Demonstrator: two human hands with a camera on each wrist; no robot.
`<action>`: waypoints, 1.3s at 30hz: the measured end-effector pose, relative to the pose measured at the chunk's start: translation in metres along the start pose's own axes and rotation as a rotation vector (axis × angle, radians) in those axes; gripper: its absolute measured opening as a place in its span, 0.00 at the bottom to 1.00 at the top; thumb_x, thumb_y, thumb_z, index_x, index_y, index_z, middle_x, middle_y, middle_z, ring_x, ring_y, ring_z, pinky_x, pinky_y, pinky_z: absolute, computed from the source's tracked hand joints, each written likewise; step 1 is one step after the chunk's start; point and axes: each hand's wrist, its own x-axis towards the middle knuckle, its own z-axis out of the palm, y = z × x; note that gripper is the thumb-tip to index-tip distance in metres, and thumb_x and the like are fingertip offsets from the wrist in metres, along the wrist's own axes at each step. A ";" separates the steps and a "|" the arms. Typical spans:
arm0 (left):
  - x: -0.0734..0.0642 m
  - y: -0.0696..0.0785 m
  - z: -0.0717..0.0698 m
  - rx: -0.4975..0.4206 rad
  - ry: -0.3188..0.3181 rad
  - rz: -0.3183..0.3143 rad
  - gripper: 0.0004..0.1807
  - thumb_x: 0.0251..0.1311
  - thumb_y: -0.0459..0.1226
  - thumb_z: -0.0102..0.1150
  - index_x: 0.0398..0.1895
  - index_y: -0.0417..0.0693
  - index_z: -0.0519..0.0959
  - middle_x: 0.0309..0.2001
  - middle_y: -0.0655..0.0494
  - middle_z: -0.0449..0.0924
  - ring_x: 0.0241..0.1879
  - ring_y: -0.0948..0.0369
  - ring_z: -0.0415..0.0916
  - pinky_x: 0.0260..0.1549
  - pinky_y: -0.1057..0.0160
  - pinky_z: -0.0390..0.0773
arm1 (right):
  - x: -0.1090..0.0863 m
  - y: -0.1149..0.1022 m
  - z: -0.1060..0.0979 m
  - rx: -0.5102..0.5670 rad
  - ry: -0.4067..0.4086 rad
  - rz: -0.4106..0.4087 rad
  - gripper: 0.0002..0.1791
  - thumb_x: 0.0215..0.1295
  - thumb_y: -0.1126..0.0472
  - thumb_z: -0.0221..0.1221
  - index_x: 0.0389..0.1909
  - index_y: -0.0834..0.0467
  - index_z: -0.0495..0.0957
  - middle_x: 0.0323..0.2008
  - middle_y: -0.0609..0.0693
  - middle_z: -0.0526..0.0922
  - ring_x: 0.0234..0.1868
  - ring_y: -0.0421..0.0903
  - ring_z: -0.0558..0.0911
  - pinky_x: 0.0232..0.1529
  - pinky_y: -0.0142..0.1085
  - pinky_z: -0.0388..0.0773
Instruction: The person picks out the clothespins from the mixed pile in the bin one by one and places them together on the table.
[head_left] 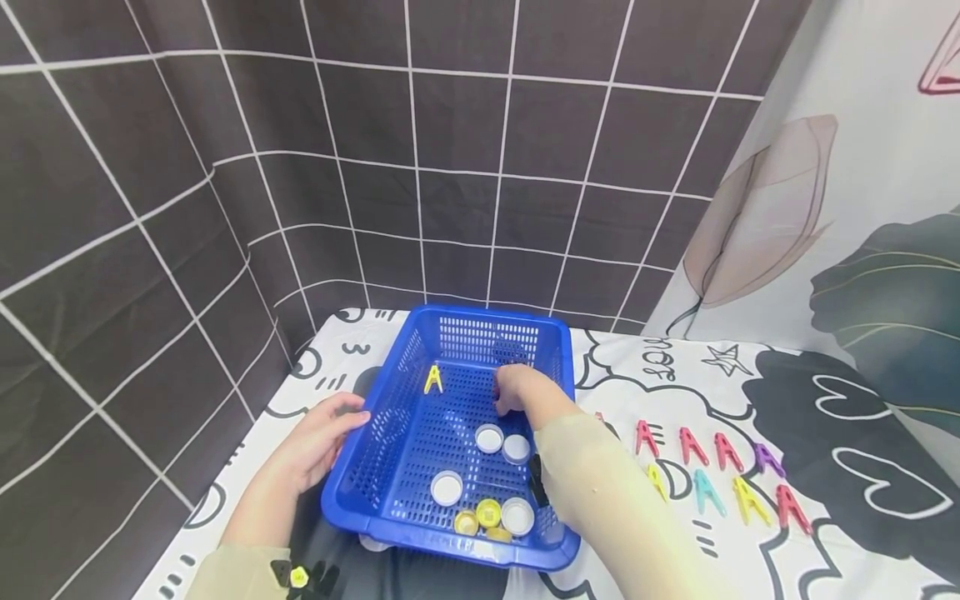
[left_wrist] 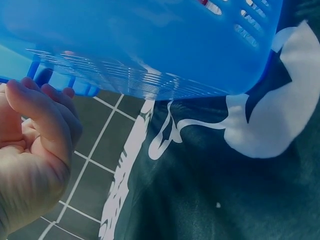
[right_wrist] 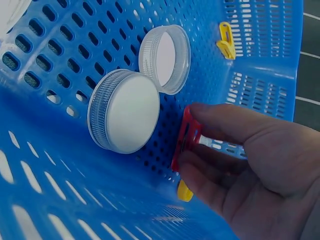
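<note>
A blue plastic basket [head_left: 347,517] stands on the patterned cloth. My left hand [head_left: 318,437] grips its left rim, with curled fingertips under the rim in the left wrist view. Inside the basket, my right hand [right_wrist: 250,165] pinches a red clothespin [right_wrist: 188,135] between thumb and fingers, low over the perforated floor. That clothespin is hidden in the head view. A yellow clothespin [head_left: 433,379] lies toward the back left of the basket; part of another yellow piece [right_wrist: 185,191] shows beneath my right fingers. White lids [head_left: 447,488] and yellow caps [head_left: 488,512] lie nearer the front.
Right of the basket, on the cloth, lie several clothespins: red ones [head_left: 727,452], yellow ones [head_left: 751,500], a teal one [head_left: 707,492] and a purple one [head_left: 768,459]. A dark curtain with a white grid [head_left: 465,200] hangs behind. The basket's walls surround my right hand.
</note>
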 end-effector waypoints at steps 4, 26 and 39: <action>-0.001 0.000 0.000 -0.001 0.006 0.000 0.13 0.64 0.36 0.53 0.48 0.43 0.65 0.29 0.52 0.81 0.22 0.61 0.78 0.15 0.68 0.74 | 0.001 -0.003 0.003 -0.027 0.001 -0.043 0.17 0.48 0.62 0.69 0.38 0.54 0.74 0.33 0.47 0.78 0.42 0.48 0.78 0.51 0.45 0.72; -0.001 0.001 0.000 0.002 0.006 -0.009 0.12 0.64 0.35 0.52 0.48 0.44 0.65 0.30 0.53 0.81 0.23 0.61 0.79 0.17 0.68 0.76 | 0.007 -0.022 0.011 -0.212 -0.063 -0.148 0.13 0.51 0.62 0.69 0.38 0.54 0.78 0.37 0.47 0.81 0.46 0.46 0.78 0.53 0.39 0.73; 0.000 0.001 0.001 0.006 0.013 -0.006 0.13 0.64 0.36 0.52 0.48 0.43 0.65 0.29 0.52 0.81 0.22 0.61 0.79 0.16 0.68 0.75 | 0.003 -0.026 0.002 -0.169 -0.003 -0.158 0.12 0.55 0.56 0.66 0.37 0.56 0.77 0.31 0.46 0.79 0.40 0.45 0.79 0.50 0.39 0.74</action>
